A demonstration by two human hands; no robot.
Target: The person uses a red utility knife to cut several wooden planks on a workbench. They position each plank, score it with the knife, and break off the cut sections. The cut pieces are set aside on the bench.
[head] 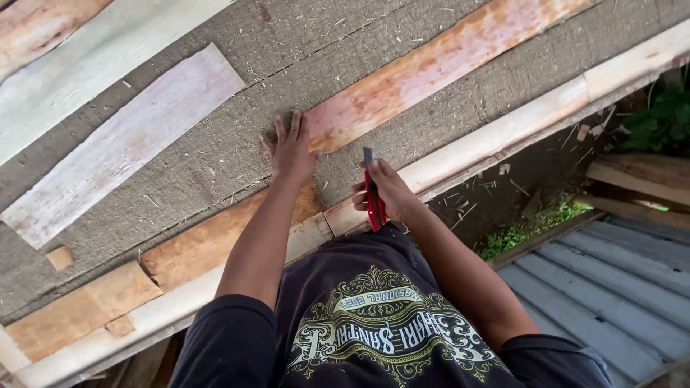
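Two bare hands work at the near edge of a grey fibrous work surface (215, 154) strewn with wood shavings. One long reddish veneer strip (431, 68) runs diagonally up and away from the left hand (291, 154), and its near end lies just beside that hand's thumb, touching or almost touching it. That hand lies flat, palm down, fingers spread apart and pointing away from the body, pressed on the surface. Another orange-brown veneer strip (180, 255) starts just below the same hand's wrist and runs off toward the lower left. Just beside the left hand, nearer the pale edge board (503, 133) of the surface, the right hand (388, 190) is clamped around a red utility knife (372, 197), its dark blade end pointing up and away from the person.

Most of the knife's handle is buried in the fist, and its lower end is lost against the dark shirt. Whether the blade tip touches the surface cannot be told. Both veneer strips are cut off by the picture's edges.

Both forearms reach forward from the body, the left nearly straight, the right bent at the elbow.
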